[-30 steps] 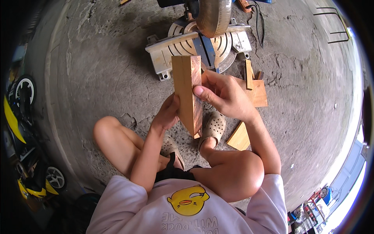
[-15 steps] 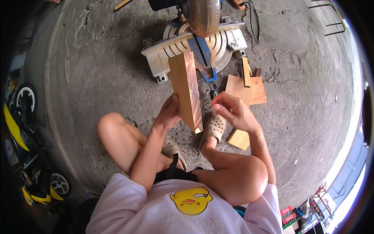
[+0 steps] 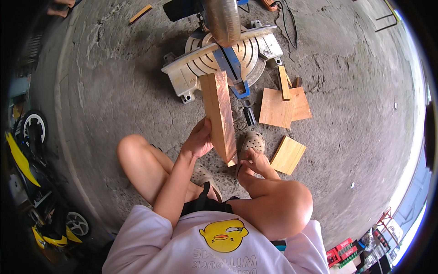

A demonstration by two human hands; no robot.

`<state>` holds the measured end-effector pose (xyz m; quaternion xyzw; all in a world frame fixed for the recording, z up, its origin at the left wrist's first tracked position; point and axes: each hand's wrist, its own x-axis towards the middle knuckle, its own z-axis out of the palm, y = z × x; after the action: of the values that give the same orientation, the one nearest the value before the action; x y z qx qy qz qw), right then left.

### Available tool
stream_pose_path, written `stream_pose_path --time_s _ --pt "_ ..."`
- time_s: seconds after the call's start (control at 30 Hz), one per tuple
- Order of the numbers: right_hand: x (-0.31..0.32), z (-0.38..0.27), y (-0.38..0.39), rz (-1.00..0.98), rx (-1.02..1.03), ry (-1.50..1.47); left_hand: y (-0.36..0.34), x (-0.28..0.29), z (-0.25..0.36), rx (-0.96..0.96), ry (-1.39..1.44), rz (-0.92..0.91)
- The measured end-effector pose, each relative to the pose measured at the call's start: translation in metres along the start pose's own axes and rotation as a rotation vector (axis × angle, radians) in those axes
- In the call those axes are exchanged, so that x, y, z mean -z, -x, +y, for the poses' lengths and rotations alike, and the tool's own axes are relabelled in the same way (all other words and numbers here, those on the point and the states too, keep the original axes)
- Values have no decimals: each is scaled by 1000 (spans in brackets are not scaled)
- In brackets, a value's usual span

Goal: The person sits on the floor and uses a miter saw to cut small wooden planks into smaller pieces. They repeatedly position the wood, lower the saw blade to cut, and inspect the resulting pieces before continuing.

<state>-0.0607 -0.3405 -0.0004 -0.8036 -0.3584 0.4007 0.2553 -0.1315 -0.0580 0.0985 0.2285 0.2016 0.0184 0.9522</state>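
Now the right hand [image 3: 257, 163] drops near the shoe [image 3: 253, 141], grip unclear, leaving the left hand [image 3: 199, 139] alone clamped on the wooden block [image 3: 217, 107].

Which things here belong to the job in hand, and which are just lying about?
Likely the job:
wooden block, held in your left hand;
saw, just beyond it;
perhaps the flat boards on the floor.

Likely just about:
red crates, lower right;
yellow motorbike, far left;
wood strip, top left.

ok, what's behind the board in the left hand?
The saw and floor show past the edges of the board. Whatever's directly behind it is covered, including part of the left hand.
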Motion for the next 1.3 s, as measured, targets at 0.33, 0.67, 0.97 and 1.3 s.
stream_pose_path --time_s 0.33,0.67,0.97,1.3 --pt "-28 14 -10 264 7 154 -1 12 -31 13 -199 301" --pt "57 67 -46 1155 -554 -248 -12 24 -34 68 -176 424" --pt "11 124 50 745 -1218 119 -14 23 -27 100 -147 446" --pt "13 125 88 879 -1010 -130 -28 -19 -27 132 -340 313"
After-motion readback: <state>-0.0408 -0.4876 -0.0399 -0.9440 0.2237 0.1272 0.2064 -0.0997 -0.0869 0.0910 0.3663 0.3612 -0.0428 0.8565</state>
